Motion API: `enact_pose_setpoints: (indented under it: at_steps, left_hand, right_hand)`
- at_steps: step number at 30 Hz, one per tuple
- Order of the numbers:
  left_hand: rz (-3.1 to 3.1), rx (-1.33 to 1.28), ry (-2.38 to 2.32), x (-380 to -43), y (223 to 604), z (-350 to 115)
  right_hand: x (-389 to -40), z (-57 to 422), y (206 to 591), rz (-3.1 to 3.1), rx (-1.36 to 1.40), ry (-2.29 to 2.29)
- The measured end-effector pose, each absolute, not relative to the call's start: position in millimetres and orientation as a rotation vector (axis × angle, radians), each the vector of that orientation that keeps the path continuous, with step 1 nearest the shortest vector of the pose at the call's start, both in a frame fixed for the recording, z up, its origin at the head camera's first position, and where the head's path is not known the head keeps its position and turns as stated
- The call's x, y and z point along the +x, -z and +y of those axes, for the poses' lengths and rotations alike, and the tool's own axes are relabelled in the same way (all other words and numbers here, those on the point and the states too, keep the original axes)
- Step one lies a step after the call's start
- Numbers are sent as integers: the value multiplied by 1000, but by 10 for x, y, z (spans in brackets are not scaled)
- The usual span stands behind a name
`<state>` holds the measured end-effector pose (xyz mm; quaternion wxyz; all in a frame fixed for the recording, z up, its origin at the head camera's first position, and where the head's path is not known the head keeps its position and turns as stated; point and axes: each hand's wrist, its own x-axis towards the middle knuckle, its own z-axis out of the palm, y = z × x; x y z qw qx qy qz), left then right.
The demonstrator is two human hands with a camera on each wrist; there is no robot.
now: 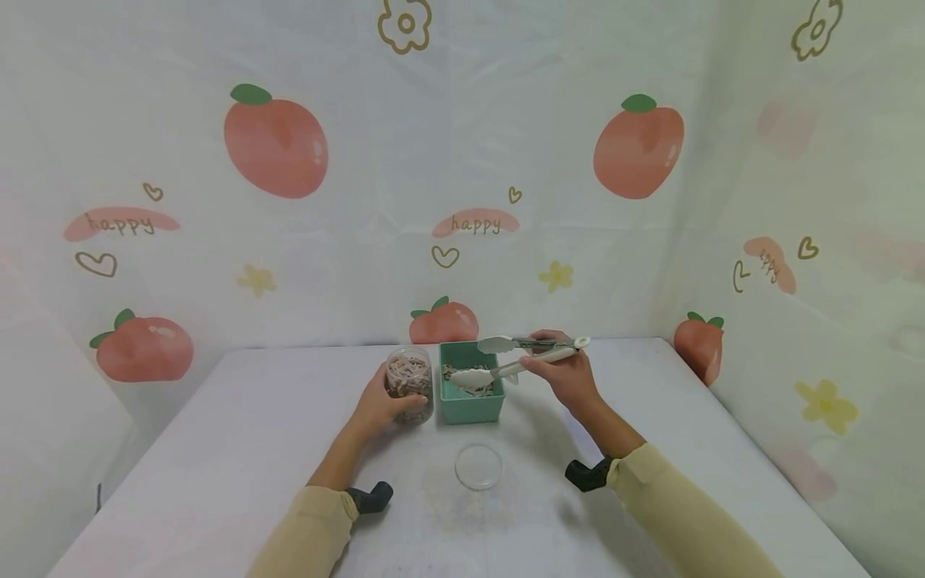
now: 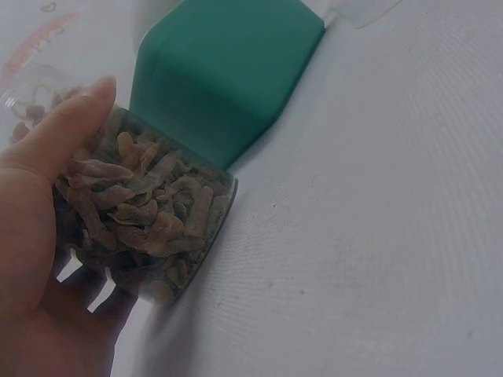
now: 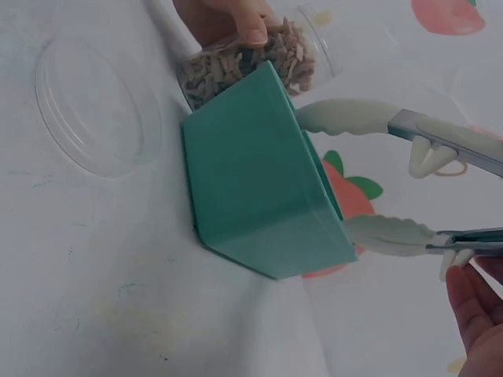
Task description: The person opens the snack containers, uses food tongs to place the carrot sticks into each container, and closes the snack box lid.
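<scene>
My left hand (image 1: 381,405) grips a clear plastic jar (image 2: 149,208) nearly full of brownish dried strips, its top uncovered. Just right of the jar stands a green box (image 1: 470,412), open at the top, with some of the same strips inside. In my right hand (image 1: 567,376) is a pair of tongs (image 1: 538,355) with white scalloped tips and metal arms. The tips are spread apart over the box, one near its far right rim and the other above the strips. In the right wrist view, my fingers (image 3: 469,306) hold the lower tong arm.
A round clear lid (image 1: 478,467) lies on the white table (image 1: 405,522) in front of the green box. Behind the table hangs a white curtain (image 1: 361,265) printed with peaches and flowers, and it continues along the right side.
</scene>
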<state>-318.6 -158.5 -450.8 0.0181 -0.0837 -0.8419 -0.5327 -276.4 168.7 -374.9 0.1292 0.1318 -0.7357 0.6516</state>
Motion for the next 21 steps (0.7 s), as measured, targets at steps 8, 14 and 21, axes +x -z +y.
enact_pose_setpoints:
  at_steps: [8, 14, 21]
  left_hand:
    - [-2619, -256, 1653, -3188, 4510, -1580]
    - [-2610, -262, 1659, -3184, 4498, -1575]
    - [-2614, -262, 1660, -3183, 4499, -1588]
  right_hand:
    - [-2827, 1705, 3844, -2135, 429, -1883]
    - [-2822, 1776, 3778, -2072, 462, -1871]
    - [-2828, 1971, 3784, -2015, 311, -1836]
